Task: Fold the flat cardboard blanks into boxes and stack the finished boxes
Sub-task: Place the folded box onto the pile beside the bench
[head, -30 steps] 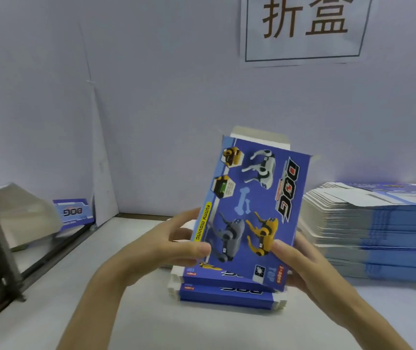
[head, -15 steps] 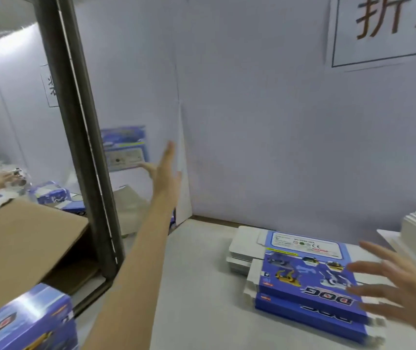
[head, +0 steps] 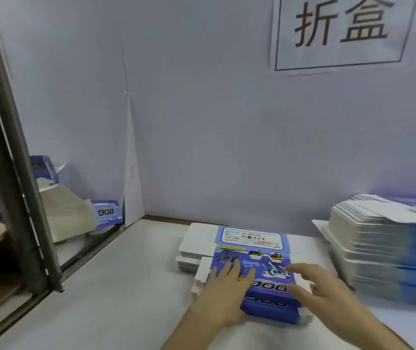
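Resting on the near left part of the top blank [head: 252, 251], the left hand [head: 223, 286] lies with fingers straight and grasps nothing. The right hand [head: 320, 289] is released too, fingers loosely spread at the blank's right edge; blur prevents a finding on contact. The blank tops a small pile [head: 189, 258] on the table [head: 126, 286], directly under and ahead of both hands, its long axis running away from them toward the wall. The left hand is judged the nearer. A pick-up would likely take the long edges, one hand to each. A taller stack of blanks [head: 378, 248] stands beyond the right hand.
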Motion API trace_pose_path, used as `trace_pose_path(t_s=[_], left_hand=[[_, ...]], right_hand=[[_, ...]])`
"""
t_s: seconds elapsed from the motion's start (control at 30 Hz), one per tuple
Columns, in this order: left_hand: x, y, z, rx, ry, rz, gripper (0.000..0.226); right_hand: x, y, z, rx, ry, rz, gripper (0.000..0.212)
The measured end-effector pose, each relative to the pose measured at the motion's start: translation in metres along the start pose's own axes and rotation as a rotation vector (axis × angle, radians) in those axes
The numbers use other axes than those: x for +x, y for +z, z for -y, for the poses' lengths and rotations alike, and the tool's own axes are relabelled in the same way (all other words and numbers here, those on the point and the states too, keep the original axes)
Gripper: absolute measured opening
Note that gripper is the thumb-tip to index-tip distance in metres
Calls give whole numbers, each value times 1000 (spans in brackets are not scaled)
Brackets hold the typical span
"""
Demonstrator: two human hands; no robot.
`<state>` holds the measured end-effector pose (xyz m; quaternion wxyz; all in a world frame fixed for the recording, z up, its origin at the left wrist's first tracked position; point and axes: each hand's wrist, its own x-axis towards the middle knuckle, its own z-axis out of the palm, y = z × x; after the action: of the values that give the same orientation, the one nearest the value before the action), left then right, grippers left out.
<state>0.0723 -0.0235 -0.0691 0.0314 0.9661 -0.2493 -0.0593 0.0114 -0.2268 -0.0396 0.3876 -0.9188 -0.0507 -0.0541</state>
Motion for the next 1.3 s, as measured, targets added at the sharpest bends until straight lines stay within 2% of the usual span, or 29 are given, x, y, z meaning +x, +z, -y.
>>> trace_pose_path(t_s=[0.07, 0.17, 0.23, 0.33, 0.43, 0.53, 0.6, 0.67, 0.8, 1.17, 1.3], left_hand=[[-4, -2, -8, 120, -25, 7, 70], [-3, -14, -11, 284, 2, -119, 49], [-2, -16, -2, 200, 37, -193, 41], [-5, 0, 12, -88, 68, -244, 57], [-2, 18, 18, 2, 96, -384, 61], [5, 21, 12, 141, 102, -379, 57], [5, 16, 4, 238, 134, -468, 49], [4, 20, 0, 218, 203, -593, 43], [5, 30, -4, 179, 195, -687, 52], [2, 43, -7, 176, 139, -785, 56], [0, 38, -9, 143, 206, -903, 40]], right_hand=[[1, -4, -1, 0, -20, -43, 24], [2, -10, -2, -1, -9, -75, 22], [3, -11, -6, -18, 15, -87, 23], [4, -11, -9, -62, 34, -84, 30], [3, -11, -8, -62, 32, -74, 30], [3, -13, -7, -44, 14, -97, 27], [3, -15, -7, -12, 10, -127, 27], [2, -17, -7, 20, 0, -156, 26], [2, -18, -7, 52, -10, -182, 23], [0, -7, -3, -17, 29, -97, 27], [-3, -6, 2, 7, 20, -103, 21]])
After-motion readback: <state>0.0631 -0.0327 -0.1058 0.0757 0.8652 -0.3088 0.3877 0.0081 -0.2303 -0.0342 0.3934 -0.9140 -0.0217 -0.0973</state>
